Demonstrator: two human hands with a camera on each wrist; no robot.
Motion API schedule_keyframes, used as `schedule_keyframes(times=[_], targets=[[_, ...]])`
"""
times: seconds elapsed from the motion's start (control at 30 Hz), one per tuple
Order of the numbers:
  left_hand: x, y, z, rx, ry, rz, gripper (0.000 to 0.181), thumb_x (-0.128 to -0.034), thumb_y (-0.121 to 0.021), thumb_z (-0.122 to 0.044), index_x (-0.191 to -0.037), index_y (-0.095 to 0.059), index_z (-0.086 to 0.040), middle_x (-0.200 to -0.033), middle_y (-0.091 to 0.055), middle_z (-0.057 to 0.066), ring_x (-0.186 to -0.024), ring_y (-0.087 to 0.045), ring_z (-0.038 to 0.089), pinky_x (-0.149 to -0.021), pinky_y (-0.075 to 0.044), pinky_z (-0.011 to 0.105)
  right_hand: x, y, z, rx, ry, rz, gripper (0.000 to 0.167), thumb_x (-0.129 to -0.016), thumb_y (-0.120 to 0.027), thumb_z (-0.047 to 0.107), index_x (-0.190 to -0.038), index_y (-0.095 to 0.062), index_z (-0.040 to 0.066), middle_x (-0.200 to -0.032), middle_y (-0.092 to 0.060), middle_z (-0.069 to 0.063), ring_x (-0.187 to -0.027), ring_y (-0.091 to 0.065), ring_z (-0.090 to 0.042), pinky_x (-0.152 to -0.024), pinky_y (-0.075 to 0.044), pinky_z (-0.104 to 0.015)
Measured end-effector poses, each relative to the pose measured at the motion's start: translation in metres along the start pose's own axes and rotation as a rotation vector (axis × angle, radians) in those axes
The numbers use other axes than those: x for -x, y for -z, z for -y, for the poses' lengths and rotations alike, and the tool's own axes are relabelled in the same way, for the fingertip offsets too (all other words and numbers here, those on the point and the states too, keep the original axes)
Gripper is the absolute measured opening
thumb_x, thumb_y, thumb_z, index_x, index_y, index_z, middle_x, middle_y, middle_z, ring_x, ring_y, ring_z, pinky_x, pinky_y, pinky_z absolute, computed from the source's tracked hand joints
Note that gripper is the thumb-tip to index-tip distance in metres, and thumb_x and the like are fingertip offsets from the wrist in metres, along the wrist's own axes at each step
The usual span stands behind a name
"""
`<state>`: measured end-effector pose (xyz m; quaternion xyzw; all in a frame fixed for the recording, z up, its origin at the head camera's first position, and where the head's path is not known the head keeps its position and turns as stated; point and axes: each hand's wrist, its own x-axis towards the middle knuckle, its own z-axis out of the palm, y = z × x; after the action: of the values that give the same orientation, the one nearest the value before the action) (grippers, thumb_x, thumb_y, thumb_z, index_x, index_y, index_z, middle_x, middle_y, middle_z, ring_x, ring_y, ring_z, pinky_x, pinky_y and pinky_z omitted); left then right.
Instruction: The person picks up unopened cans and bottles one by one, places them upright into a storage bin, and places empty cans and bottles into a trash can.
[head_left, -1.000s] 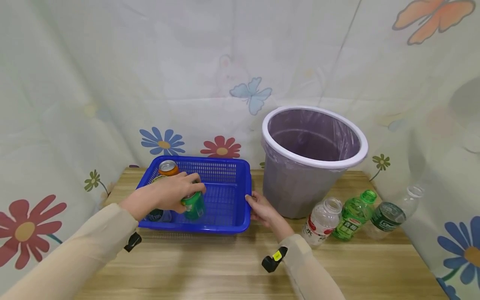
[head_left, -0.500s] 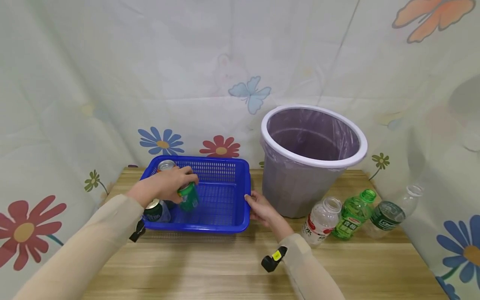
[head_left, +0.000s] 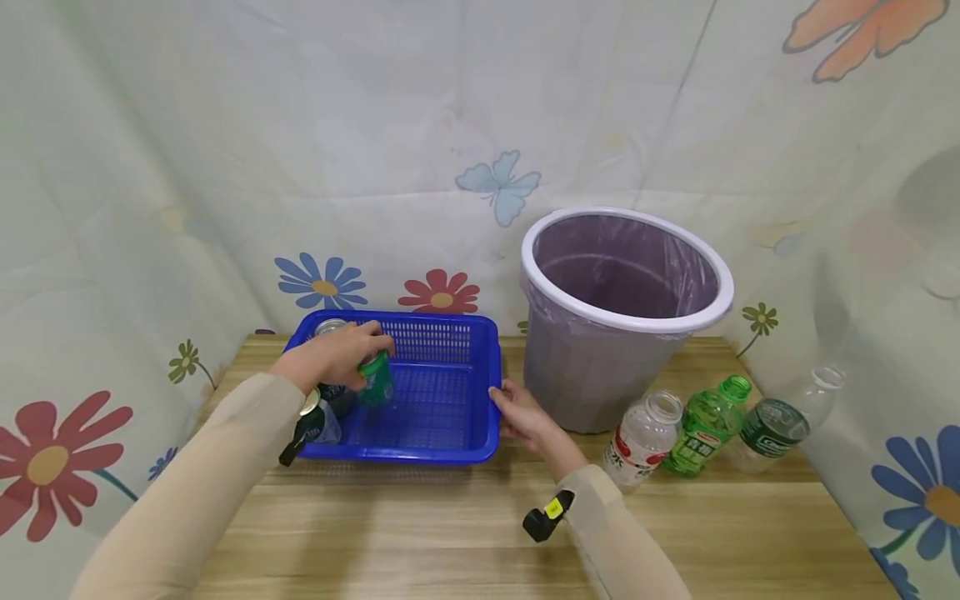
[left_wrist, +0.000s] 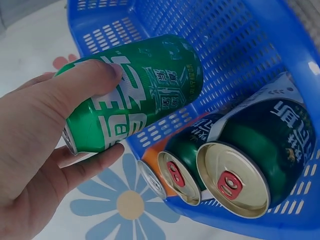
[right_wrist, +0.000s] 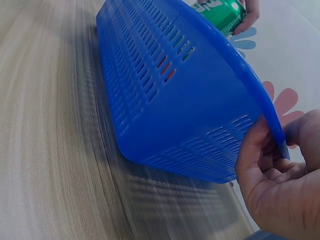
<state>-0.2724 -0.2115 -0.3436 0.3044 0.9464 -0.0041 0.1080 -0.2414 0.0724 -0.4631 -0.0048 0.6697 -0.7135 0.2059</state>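
Note:
My left hand (head_left: pixel 339 353) grips a green soda can (left_wrist: pixel 145 90) over the left half of a blue plastic basket (head_left: pixel 420 456). In the left wrist view the thumb lies along the can's side, with fingers round the other side. Two dark green cans (left_wrist: pixel 280 150) with gold tops and red tabs stand in the basket beside it. Behind them is an orange can (left_wrist: pixel 159 172), mostly hidden. At the basket's right end my right hand (head_left: pixel 525 417) pinches the rim between thumb and fingers, seen closely in the right wrist view (right_wrist: pixel 280 175).
A grey bin (head_left: pixel 585 375) with a white rim and a plastic liner stands right of the basket. In front of it are a clear bottle with a red label (head_left: pixel 641 442), a green bottle (head_left: pixel 705 429) and a clear bottle with a green label (head_left: pixel 776 429). A patterned curtain hangs behind.
My left hand has moved slightly left and toward the back of the basket with the green can. The right hand keeps its hold on the rim.

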Motion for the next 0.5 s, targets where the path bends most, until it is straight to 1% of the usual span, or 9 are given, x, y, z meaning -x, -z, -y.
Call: schedule_keyframes(times=[0.13, 0.27, 0.4, 0.5], targets=[[-0.007, 0.0, 0.004, 0.005, 0.037, 0.015, 0.054, -0.0724, -0.079, -0.017, -0.12, -0.054, -0.021, -0.112, -0.049, 0.009, -0.1, -0.051, 0.03, -0.084, -0.049, 0.047, -0.002, 0.001, 0.0, -0.003, -0.003, -0.002, 0.032, -0.098, -0.04, 0.017, -0.121, -0.036, -0.004, -0.091, -0.06, -0.002, -0.075, -0.062, -0.012, -0.069, -0.054, -0.035], [-0.013, -0.001, 0.007, 0.026, 0.078, 0.029, 0.055, -0.0739, -0.077, -0.016, -0.123, -0.052, -0.021, -0.115, -0.048, 0.009, -0.099, -0.051, 0.029, -0.083, -0.051, 0.045, -0.002, 0.001, -0.001, -0.001, 0.0, -0.008, 0.03, -0.098, -0.04, 0.017, -0.12, -0.037, -0.004, -0.095, -0.061, -0.006, -0.074, -0.063, -0.013, -0.066, -0.054, -0.032], [-0.017, -0.004, 0.01, 0.058, 0.122, 0.041, 0.058, -0.0749, -0.076, -0.014, -0.126, -0.051, -0.02, -0.119, -0.047, 0.011, -0.102, -0.051, 0.029, -0.083, -0.051, 0.046, -0.003, 0.001, -0.002, 0.002, -0.003, -0.01, 0.029, -0.098, -0.039, 0.017, -0.119, -0.038, -0.004, -0.1, -0.061, -0.011, -0.075, -0.063, -0.015, -0.066, -0.054, -0.033], [-0.02, -0.006, 0.013, 0.063, 0.134, 0.035, 0.058, -0.0748, -0.076, -0.013, -0.126, -0.051, -0.02, -0.121, -0.047, 0.012, -0.105, -0.05, 0.032, -0.084, -0.05, 0.049, -0.003, 0.001, -0.002, -0.003, -0.01, -0.013, 0.029, -0.098, -0.038, 0.016, -0.119, -0.038, -0.004, -0.101, -0.06, -0.013, -0.076, -0.063, -0.016, -0.068, -0.054, -0.034]])
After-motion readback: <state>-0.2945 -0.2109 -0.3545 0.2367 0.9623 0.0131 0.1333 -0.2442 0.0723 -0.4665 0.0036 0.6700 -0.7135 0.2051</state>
